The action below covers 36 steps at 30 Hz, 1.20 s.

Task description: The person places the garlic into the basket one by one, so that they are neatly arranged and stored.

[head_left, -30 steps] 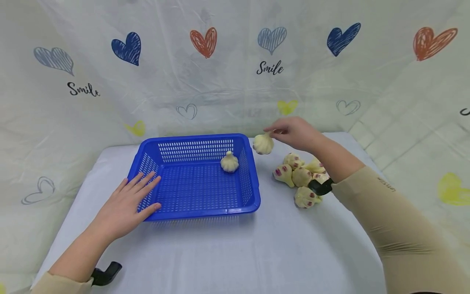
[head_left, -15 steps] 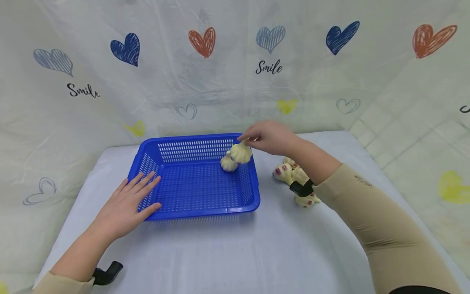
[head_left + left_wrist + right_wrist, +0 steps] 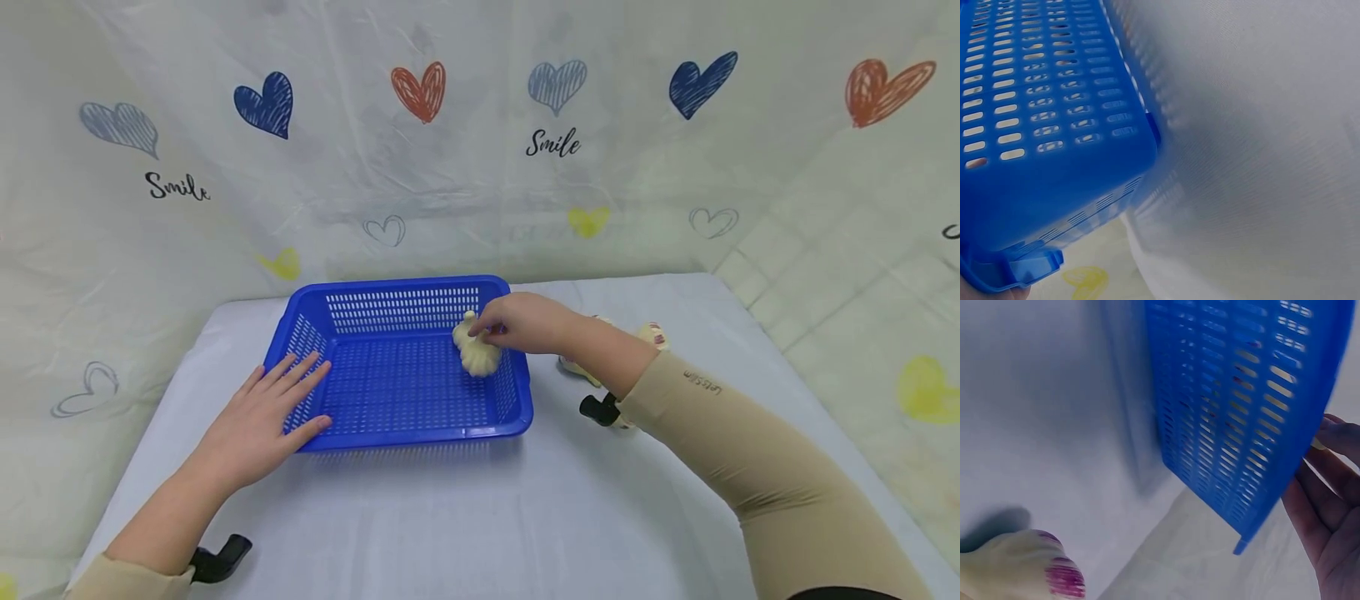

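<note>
A blue slotted plastic basket (image 3: 408,433) stands on the white-covered table. In its right part, my right hand (image 3: 528,323) pinches a garlic bulb (image 3: 481,358) by the stem. Just behind that bulb is another garlic bulb (image 3: 461,332), partly covered by the fingers. My left hand (image 3: 258,417) lies with spread, straight fingers over the basket's left rim. The right wrist view shows the right hand (image 3: 1335,494) beyond the basket wall (image 3: 1222,400), the held bulb mostly hidden there. Only a sliver of the left hand's fingers enters the left wrist view, beside the basket (image 3: 1054,162).
More garlic bulbs lie right of the basket, largely hidden under the right forearm; one garlic bulb (image 3: 652,335) shows past it. Another garlic bulb (image 3: 1019,565) with purple marks appears in the right wrist view. A heart-printed sheet (image 3: 480,183) hangs behind the table (image 3: 450,517).
My right hand has carried the garlic bulb left from beside the basket, over its right rim, and down inside near the other bulb. The left hand has stayed in place.
</note>
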{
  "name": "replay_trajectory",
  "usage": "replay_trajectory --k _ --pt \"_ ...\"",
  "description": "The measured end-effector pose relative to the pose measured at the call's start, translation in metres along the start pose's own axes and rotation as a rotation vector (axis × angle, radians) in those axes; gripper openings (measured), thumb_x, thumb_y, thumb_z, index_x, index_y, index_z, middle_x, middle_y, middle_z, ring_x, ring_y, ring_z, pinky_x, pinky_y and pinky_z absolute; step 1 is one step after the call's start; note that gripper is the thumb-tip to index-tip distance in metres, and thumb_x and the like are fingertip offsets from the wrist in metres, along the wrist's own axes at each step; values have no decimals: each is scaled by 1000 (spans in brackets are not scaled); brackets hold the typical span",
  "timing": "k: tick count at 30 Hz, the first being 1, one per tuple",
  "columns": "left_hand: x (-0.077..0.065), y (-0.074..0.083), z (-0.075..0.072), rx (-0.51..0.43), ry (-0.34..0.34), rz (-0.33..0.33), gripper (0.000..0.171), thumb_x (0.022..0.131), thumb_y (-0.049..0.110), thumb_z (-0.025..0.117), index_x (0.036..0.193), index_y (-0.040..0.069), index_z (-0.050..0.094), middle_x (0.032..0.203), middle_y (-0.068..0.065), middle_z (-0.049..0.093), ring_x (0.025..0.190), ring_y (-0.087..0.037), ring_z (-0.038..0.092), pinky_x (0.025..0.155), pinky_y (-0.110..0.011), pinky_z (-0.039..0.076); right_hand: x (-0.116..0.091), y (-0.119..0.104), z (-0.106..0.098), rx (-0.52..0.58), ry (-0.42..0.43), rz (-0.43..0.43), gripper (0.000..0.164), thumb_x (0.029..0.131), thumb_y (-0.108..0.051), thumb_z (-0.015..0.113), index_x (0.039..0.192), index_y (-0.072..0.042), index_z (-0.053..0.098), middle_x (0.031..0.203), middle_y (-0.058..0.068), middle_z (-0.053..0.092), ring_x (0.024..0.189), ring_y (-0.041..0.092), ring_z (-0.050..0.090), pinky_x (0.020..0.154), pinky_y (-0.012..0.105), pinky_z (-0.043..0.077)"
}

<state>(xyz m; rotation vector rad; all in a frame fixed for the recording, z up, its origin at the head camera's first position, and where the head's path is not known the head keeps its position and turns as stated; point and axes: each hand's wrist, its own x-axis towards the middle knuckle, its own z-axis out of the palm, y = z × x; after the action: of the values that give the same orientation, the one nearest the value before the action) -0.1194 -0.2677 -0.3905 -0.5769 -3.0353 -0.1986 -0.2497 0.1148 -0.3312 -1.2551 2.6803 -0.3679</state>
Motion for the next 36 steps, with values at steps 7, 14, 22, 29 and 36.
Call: replay_trajectory --k 7,14,22,29,36 --pt "0 1 -1 0 -1 3 78 97 65 44 158 20 27 163 -9 24 149 -40 17 121 -56 1 9 -1 13 -60 -65 -10 23 95 -18 68 117 -18 75 109 -4 72 96 12 65 89 31 53" --pt "0 0 -1 -1 -13 2 78 97 65 43 159 21 25 163 -9 23 149 -40 16 121 -54 -2 15 -3 20 -99 -99 13 23 95 -17 68 117 -18 75 116 -3 72 111 15 64 97 33 51" --pt "0 -1 1 2 1 7 78 97 65 43 159 21 25 163 -9 24 149 -40 17 121 -54 -3 17 -3 24 -122 -108 3 24 94 -17 69 117 -18 75 116 -4 72 115 16 64 100 34 50" --pt "0 0 0 -5 5 6 77 97 59 51 159 21 26 163 -10 24 149 -40 17 121 -55 0 17 -6 21 -104 -113 -2 25 95 -18 69 119 -17 74 114 -4 72 102 13 67 92 32 53" --pt "0 0 0 -9 3 5 77 97 62 48 159 21 25 163 -9 24 149 -40 17 121 -52 -4 11 -7 0 -30 -95 54 30 93 -21 72 123 -19 72 114 -4 70 104 18 65 92 34 53"
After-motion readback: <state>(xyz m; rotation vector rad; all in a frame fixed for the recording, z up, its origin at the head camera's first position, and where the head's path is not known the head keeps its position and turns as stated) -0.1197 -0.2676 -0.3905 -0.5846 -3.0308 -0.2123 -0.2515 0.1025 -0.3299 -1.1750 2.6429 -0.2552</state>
